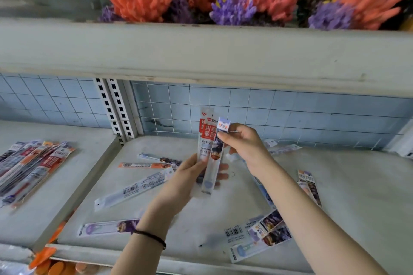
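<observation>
Pale grey shelf tray (196, 223) backed by blue tiles (290, 105), loose packets (134, 188) scattered in it, packet stack (33, 163) in the left bay, centre frame left hand (190, 176) gripping upright red-labelled packets (204, 138), right hand (243, 143) pinching the top of a purple packet (217, 154), bare room behind the front lip (167, 258).

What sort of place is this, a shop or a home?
Most likely a shop, probably a stationery section: slotted metal uprights, barcoded pen packets loose on the shelf, and a stacked pile of similar packets on the next bay.
</observation>
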`<action>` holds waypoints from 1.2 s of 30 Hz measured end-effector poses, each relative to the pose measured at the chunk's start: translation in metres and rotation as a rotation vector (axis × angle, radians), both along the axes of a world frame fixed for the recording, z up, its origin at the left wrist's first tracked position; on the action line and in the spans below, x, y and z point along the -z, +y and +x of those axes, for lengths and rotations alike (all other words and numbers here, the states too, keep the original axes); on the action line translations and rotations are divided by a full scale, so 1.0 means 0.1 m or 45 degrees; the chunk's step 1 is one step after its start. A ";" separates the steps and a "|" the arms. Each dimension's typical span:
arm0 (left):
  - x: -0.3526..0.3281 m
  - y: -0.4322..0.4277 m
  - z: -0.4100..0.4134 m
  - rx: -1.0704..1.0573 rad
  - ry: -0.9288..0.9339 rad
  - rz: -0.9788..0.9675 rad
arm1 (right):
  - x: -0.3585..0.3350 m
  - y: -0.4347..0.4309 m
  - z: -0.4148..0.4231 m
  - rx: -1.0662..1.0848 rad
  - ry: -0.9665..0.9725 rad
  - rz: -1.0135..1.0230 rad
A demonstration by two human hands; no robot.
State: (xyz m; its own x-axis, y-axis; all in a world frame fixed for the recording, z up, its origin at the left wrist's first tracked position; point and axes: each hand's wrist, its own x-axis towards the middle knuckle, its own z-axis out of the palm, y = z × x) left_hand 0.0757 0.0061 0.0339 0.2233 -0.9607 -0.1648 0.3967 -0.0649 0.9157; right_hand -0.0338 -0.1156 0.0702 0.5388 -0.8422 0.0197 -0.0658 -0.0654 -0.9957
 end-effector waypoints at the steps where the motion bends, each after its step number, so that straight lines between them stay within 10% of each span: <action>1: 0.02 0.00 -0.03 0.041 0.108 -0.016 | 0.04 0.00 0.03 0.015 0.000 -0.012; 6: 0.12 0.05 0.02 0.036 0.220 -0.025 | 0.25 -0.05 0.14 0.068 0.074 -0.096; 11: 0.20 0.08 0.11 -0.098 0.161 -0.060 | 0.67 -0.11 0.13 0.106 1.144 -0.716; 14: 0.22 0.09 0.13 -0.163 0.051 -0.025 | 0.76 -0.03 0.17 0.118 1.387 -0.795; 20: 0.25 0.10 0.14 -0.238 0.053 -0.035 | 0.65 -0.04 0.12 0.114 1.219 -0.339; 28: 0.30 0.04 0.14 -0.316 0.021 0.002 | 0.66 -0.04 0.02 0.048 1.183 -0.347; 36: 0.34 -0.06 0.08 -0.329 -0.011 0.020 | 0.59 0.11 -0.06 0.112 0.197 0.180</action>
State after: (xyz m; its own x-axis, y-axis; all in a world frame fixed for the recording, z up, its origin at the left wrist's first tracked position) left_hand 0.0834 0.0001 -0.0003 0.4627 -0.8688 -0.1760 0.3938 0.0236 0.9189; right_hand -0.0396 -0.1047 0.0111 0.4503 -0.8747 -0.1791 -0.2177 0.0870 -0.9721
